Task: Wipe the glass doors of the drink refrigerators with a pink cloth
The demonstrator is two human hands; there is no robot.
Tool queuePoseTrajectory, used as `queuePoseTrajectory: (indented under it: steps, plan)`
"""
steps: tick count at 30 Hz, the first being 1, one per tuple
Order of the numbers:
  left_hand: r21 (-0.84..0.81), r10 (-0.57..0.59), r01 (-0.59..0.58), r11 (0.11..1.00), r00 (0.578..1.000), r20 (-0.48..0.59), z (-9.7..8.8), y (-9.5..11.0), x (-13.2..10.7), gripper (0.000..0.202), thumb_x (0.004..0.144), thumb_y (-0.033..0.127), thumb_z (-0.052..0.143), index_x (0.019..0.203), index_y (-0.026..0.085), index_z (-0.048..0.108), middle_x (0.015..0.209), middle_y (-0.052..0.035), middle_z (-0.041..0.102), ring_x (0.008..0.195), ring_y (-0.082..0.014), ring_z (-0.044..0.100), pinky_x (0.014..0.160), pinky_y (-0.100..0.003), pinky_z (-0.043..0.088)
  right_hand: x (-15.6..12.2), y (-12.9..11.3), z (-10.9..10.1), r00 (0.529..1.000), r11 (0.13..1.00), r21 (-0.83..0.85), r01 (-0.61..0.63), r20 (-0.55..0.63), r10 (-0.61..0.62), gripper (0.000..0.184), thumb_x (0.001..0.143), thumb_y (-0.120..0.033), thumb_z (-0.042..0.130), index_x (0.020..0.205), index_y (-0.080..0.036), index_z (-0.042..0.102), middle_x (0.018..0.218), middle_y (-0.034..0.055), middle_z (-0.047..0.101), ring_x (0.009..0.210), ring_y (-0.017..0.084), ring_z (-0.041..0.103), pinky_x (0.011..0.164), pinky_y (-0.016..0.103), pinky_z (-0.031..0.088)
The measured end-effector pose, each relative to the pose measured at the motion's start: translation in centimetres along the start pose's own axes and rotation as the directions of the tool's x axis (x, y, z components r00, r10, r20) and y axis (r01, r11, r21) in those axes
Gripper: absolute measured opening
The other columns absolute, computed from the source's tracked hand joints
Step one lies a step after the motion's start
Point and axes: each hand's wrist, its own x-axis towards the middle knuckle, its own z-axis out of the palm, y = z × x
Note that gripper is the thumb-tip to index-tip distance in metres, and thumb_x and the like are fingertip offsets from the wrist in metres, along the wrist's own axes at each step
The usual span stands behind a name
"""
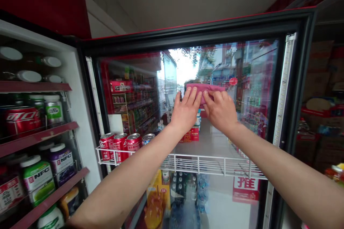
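A folded pink cloth (215,88) lies against the glass pane (252,114) of an open cooler door. My left hand (186,109) presses on the cloth's left part, fingers stretched out flat and thumb apart. On the right part, my right hand (220,109) has its fingers bent and gripping the cloth. Both arms reach forward over a white wire rack (209,164) on the door's inner side. At the rack's left end stand red soda cans (120,146) and a blue-topped can (148,138).
The black door frame (199,32) surrounds the glass. To the left, cooler shelves (40,138) hold bottles and cans. A red push sign (245,188) is low on the glass. Stacked boxes (319,71) stand at the right. Store shelves and street show in the glass.
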Motion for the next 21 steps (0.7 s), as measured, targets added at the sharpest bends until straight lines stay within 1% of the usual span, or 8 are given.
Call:
queuePoseTrajectory:
  steps: [4, 9, 11, 13, 15, 17, 21]
  plan:
    - [0.027, 0.015, -0.016, 1.000, 0.999, 0.034, 0.1, 0.7, -2.7, 0.057, 0.111, 0.017, 0.040, 0.167, 0.013, 0.048, 0.176, -0.0165, 0.044, 0.163, -0.0378, 0.044, 0.130, -0.064, 0.040, -2.2, -1.7, 0.1, 0.998, 0.998, 0.005, 0.056, 0.030, -0.056, 0.045, 0.111, -0.029, 0.050, 0.148, -0.008, 0.065, 0.129, 0.0201, 0.068, 0.105, 0.032, 0.052, 0.086, 0.044, 0.045]
    - [0.058, 0.065, -0.072, 0.996, 0.992, 0.106, 0.1, 1.2, -6.9, 0.053, 0.112, 0.018, 0.042, 0.162, 0.009, 0.056, 0.169, -0.0199, 0.052, 0.155, -0.0396, 0.054, 0.125, -0.063, 0.048, -5.5, -4.1, 0.4, 0.983, 0.986, -0.014, 0.169, 0.077, -0.167, 0.040, 0.108, -0.025, 0.059, 0.143, -0.006, 0.068, 0.113, 0.0163, 0.069, 0.100, 0.030, 0.052, 0.084, 0.042, 0.045]
    - [0.072, 0.086, -0.098, 0.993, 0.985, 0.147, 0.3, 1.2, -8.6, 0.052, 0.112, 0.020, 0.043, 0.161, 0.008, 0.057, 0.168, -0.0212, 0.053, 0.153, -0.0401, 0.056, 0.124, -0.063, 0.049, -6.5, -4.9, 0.6, 0.971, 0.976, -0.023, 0.218, 0.110, -0.214, 0.040, 0.106, -0.020, 0.061, 0.142, -0.005, 0.069, 0.110, 0.0154, 0.069, 0.098, 0.030, 0.053, 0.082, 0.042, 0.045]
    - [0.086, 0.105, -0.121, 0.989, 0.980, 0.170, 0.5, 0.9, -9.7, 0.052, 0.112, 0.021, 0.043, 0.161, 0.007, 0.056, 0.168, -0.0216, 0.052, 0.154, -0.0404, 0.055, 0.124, -0.064, 0.049, -6.8, -5.5, 0.8, 0.957, 0.965, -0.035, 0.261, 0.138, -0.254, 0.040, 0.104, -0.016, 0.061, 0.141, -0.003, 0.069, 0.110, 0.0159, 0.069, 0.097, 0.030, 0.053, 0.082, 0.042, 0.045]
    - [0.100, 0.114, -0.133, 0.986, 0.978, 0.174, 0.5, 0.2, -9.9, 0.052, 0.113, 0.021, 0.042, 0.162, 0.008, 0.055, 0.169, -0.0220, 0.050, 0.156, -0.0408, 0.052, 0.125, -0.065, 0.048, -6.0, -5.9, 0.8, 0.948, 0.956, -0.043, 0.290, 0.145, -0.282, 0.040, 0.104, -0.013, 0.058, 0.141, -0.003, 0.068, 0.111, 0.0171, 0.069, 0.099, 0.030, 0.053, 0.082, 0.043, 0.046]
    - [0.116, 0.098, -0.118, 0.986, 0.982, 0.164, 0.1, -1.0, -9.1, 0.053, 0.113, 0.021, 0.042, 0.162, 0.007, 0.055, 0.171, -0.0231, 0.048, 0.158, -0.0416, 0.050, 0.126, -0.066, 0.046, -4.1, -6.0, 0.6, 0.946, 0.953, -0.040, 0.300, 0.139, -0.292, 0.041, 0.105, -0.013, 0.054, 0.143, -0.004, 0.068, 0.114, 0.0186, 0.069, 0.102, 0.031, 0.054, 0.084, 0.043, 0.047]
    - [0.142, 0.033, -0.050, 0.989, 0.993, 0.115, -1.5, -4.8, -5.9, 0.055, 0.111, 0.017, 0.040, 0.163, 0.005, 0.053, 0.171, -0.0258, 0.045, 0.159, -0.0409, 0.048, 0.131, -0.064, 0.040, 2.1, -6.3, -0.2, 0.959, 0.963, -0.030, 0.266, 0.113, -0.261, 0.044, 0.105, -0.014, 0.047, 0.144, -0.004, 0.065, 0.119, 0.0219, 0.069, 0.105, 0.034, 0.054, 0.086, 0.046, 0.047]
